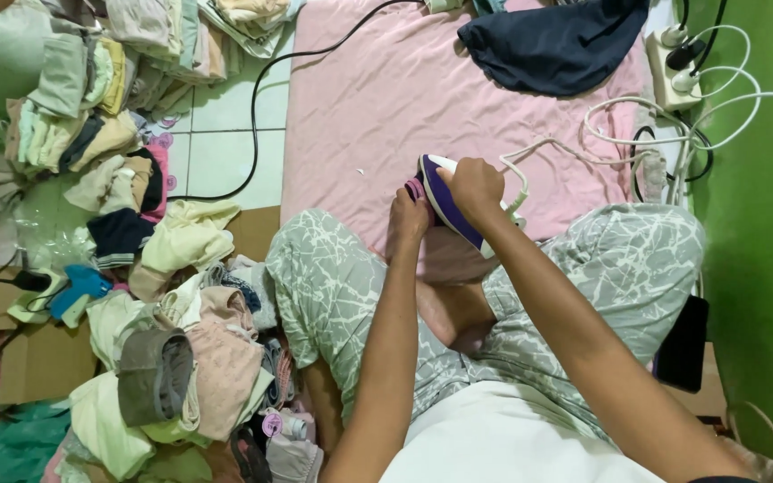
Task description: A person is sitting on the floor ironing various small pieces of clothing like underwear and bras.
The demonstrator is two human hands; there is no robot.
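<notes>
The person sits cross-legged on the floor in grey-and-white patterned trousers (pixel 333 277), facing a pink cloth sheet (pixel 378 107) spread flat ahead.

Right hand (pixel 474 186): the fingers are closed around the handle of a purple-and-white electric clothes iron (pixel 445 201). The iron rests on the near edge of the pink cloth sheet, just ahead of the knees. A white power cord (pixel 583 156) runs from the iron rightward to a white multi-socket power strip (pixel 673 67) beside the green wall (pixel 762 224).

Left hand (pixel 409 215): positioned directly beside the iron on its left, touching a small piece of pink fabric (pixel 414 188) at the iron's side. The fingers are curled; whether they pinch the fabric or only press on it cannot be determined.

Surroundings: a dark navy garment (pixel 556 45) lies at the far edge of the sheet. A black cable (pixel 257 116) crosses the white floor tiles (pixel 216 134) to the left of the sheet. Further left, a heap of unfolded pastel clothes (pixel 181 358) sits near the left knee, and folded stacks of garments (pixel 91 98) lie beyond it. A black flat phone-like object (pixel 682 344) lies by the right knee.
</notes>
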